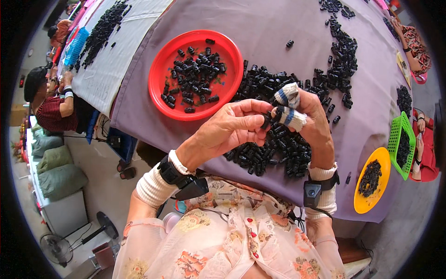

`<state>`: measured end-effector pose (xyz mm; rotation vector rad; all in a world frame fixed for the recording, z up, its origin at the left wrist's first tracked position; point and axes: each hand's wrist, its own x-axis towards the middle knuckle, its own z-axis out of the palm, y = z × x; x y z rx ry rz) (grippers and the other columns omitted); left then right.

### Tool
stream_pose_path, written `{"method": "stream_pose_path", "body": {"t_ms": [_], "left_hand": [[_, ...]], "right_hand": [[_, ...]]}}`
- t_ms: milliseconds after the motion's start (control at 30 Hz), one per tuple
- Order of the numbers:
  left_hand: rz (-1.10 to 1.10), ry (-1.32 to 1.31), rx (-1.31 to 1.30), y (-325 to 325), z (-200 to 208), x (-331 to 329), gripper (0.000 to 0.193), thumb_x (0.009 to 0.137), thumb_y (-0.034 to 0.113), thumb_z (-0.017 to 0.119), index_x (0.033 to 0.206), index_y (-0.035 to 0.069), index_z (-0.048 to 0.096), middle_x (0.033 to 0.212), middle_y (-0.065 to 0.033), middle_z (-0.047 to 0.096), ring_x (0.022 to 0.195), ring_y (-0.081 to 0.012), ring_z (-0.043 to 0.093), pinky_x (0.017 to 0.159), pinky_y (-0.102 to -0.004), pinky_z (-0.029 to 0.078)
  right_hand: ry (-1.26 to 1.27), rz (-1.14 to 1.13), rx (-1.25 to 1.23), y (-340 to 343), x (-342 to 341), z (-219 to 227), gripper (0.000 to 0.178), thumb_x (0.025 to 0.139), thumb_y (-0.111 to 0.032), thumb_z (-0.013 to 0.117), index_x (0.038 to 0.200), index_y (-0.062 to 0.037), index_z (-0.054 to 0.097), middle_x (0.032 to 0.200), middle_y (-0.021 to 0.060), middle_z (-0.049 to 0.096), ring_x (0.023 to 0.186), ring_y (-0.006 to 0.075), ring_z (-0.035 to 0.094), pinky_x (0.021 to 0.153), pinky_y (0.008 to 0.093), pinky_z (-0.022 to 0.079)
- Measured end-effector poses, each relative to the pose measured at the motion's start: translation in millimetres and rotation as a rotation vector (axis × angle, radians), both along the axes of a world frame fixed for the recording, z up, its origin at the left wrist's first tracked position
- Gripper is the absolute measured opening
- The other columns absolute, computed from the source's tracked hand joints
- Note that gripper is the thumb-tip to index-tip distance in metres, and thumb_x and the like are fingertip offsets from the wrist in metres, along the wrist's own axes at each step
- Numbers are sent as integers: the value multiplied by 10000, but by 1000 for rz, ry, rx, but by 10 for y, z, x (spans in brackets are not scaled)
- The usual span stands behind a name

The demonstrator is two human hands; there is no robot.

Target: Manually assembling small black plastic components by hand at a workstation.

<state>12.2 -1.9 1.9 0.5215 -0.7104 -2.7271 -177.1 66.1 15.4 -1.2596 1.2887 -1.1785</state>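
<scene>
Over a heap of small black cylindrical plastic parts, my two hands meet at one such black part. My left hand is closed, pinching the part between thumb and fingers. From the other side my right hand grips the same part; its thumb and forefinger wear white knit finger covers with blue stripes. The fingers hide most of the part. To the left of the heap, a round red tray holds many similar parts and some greenish bits.
The parts trail up the purple tablecloth to the far right. A yellow plate with dark scraps and a green basket are at right. People work at both sides. Sacks and a fan stand lower left.
</scene>
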Motion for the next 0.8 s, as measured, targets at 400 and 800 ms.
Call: {"method": "stream_pose_path", "body": {"t_ms": [400, 800], "left_hand": [[114, 36, 6, -11, -38, -5, 232, 874, 97, 533, 1094, 24, 517, 913, -75, 611, 792, -152, 604, 698, -307, 514], [141, 29, -13, -17, -54, -34, 208, 878, 84, 526, 1073, 13, 526, 941, -82, 608, 819, -139, 610, 719, -300, 528]], "right_hand": [[160, 47, -5, -7, 139, -40, 376, 623, -286, 772, 781, -28, 549, 598, 10, 490, 550, 89, 428, 507, 255, 379], [240, 61, 10, -34, 138, -43, 376, 627, -300, 749, 744, -16, 531, 553, 37, 474, 516, 103, 424, 486, 271, 373]]}}
